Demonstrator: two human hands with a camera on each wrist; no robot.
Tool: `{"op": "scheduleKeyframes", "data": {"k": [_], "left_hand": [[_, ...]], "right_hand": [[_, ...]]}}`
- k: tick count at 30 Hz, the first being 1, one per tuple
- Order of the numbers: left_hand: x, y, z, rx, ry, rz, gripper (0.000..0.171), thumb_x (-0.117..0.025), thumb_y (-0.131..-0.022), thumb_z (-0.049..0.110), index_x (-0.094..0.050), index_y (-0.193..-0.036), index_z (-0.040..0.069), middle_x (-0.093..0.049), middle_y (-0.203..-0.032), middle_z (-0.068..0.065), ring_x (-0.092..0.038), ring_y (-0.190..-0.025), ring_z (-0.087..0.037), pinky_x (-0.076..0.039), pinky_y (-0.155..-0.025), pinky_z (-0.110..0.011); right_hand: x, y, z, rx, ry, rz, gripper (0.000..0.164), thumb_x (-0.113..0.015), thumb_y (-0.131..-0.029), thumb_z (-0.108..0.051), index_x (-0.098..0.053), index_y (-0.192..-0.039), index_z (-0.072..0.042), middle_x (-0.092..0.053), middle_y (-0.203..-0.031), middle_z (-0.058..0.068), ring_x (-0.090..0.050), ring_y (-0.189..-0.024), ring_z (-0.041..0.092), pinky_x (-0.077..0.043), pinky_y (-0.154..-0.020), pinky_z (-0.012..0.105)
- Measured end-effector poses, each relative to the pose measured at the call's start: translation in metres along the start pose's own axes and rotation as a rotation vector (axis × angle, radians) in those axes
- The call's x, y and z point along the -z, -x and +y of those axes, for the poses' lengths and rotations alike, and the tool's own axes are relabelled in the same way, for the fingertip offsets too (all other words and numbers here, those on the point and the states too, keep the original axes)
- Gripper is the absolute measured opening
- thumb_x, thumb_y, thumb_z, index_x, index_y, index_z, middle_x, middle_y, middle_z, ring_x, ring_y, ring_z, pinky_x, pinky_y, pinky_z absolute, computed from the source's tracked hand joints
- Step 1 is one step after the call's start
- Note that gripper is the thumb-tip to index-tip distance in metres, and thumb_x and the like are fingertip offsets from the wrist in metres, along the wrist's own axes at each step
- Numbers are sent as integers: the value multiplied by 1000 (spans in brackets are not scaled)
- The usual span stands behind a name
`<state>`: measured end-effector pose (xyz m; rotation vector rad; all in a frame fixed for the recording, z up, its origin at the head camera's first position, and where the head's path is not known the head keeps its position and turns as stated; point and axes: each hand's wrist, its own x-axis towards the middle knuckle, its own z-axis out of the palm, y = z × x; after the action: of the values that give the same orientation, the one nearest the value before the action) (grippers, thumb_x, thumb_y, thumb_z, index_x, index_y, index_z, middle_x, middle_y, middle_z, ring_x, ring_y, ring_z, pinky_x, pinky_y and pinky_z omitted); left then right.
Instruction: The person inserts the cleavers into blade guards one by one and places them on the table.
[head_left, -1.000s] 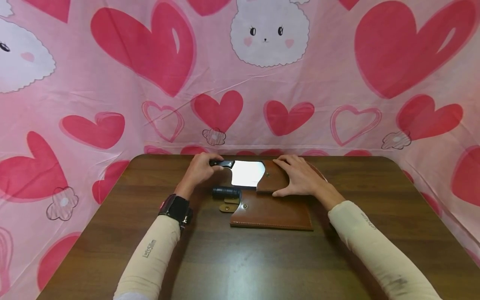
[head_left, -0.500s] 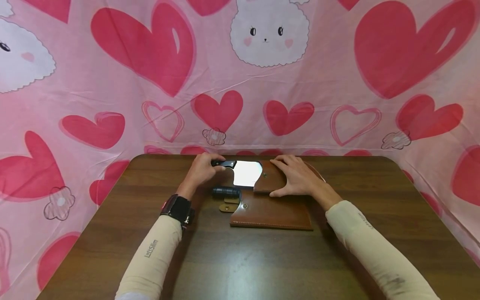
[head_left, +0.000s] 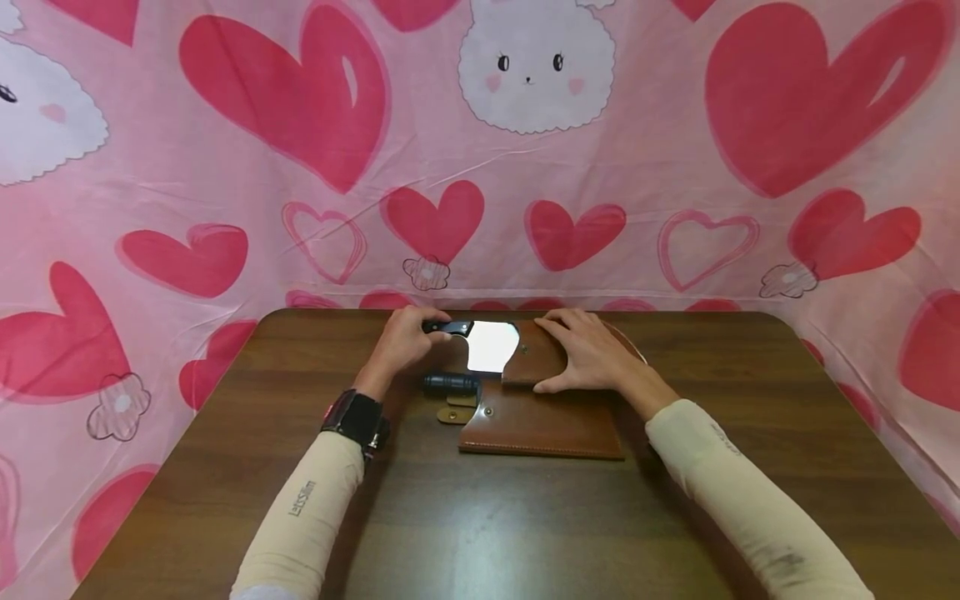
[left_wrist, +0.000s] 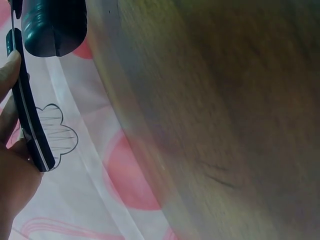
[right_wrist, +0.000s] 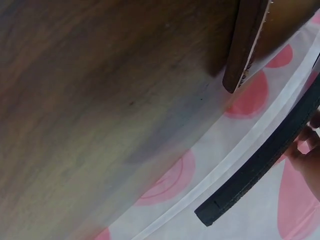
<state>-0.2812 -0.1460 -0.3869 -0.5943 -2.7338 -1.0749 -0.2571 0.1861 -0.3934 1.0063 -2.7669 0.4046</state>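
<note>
A cleaver (head_left: 492, 347) with a bright blade lies sideways near the far part of the table. Its black handle (left_wrist: 31, 115) is pinched between the thumb and fingers of my left hand (head_left: 403, 339). The blade's right part is hidden inside a brown leather sheath (head_left: 531, 358). My right hand (head_left: 596, 354) spans this sheath, gripping its near edge with the thumb and its far edge with the fingers. In the right wrist view, the sheath's dark edge (right_wrist: 260, 155) shows beside the fingertips. A second brown leather sheath (head_left: 543, 429) lies just nearer, partly overlapped by the first.
A dark ridged handle (head_left: 450, 384) sticks out leftward from the second sheath, with tan snap straps (head_left: 455, 414) beside it. The wooden table (head_left: 480, 525) reaches back to a pink heart-print cloth (head_left: 450, 150) hanging behind its far edge.
My right hand and its sheath have slid left, so less of the blade shows. My left hand shifted slightly right with the cleaver, then stayed put. The second sheath lies as before.
</note>
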Motion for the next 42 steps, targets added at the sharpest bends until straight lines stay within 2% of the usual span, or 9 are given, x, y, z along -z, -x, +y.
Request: {"op": "scheduleKeyframes", "data": {"k": [11, 22, 33, 42], "left_hand": [[-4, -1, -1, 20, 27, -5, 25, -79, -88, 8, -76, -112, 1, -71, -112, -18, -60, -98, -37, -50, -87, -45], [-4, 0, 1, 25, 4, 7, 24, -79, -88, 9, -77, -112, 3, -71, -109, -13, -59, -95, -29, -50, -88, -44], [-5, -1, 2, -5, -3, 25, 23, -81, -87, 10, -78, -109, 3, -73, -106, -12, -61, -93, -28, -51, -87, -42], [-8, -2, 2, -42, 1, 39, 22, -81, -87, 9, -78, -107, 2, -74, -105, -14, -64, -96, -33, -50, -88, -44]], "right_hand": [[-2, -6, -6, -2, 24, 0, 108, -79, -68, -73, -50, -148, -6, -50, -140, 13, -41, -130, 36, -30, -109, 58], [-4, -11, -11, -9, 30, 1, 107, -79, -68, -72, -51, -147, -7, -51, -138, 13, -43, -128, 36, -32, -108, 58], [-5, -13, -15, -10, 40, 7, 107, -78, -67, -73, -51, -147, -7, -51, -137, 12, -44, -126, 34, -33, -106, 55], [-5, -14, -19, -11, 39, 10, 108, -78, -67, -74, -52, -147, -7, -51, -137, 12, -44, -126, 34, -33, -106, 54]]}}
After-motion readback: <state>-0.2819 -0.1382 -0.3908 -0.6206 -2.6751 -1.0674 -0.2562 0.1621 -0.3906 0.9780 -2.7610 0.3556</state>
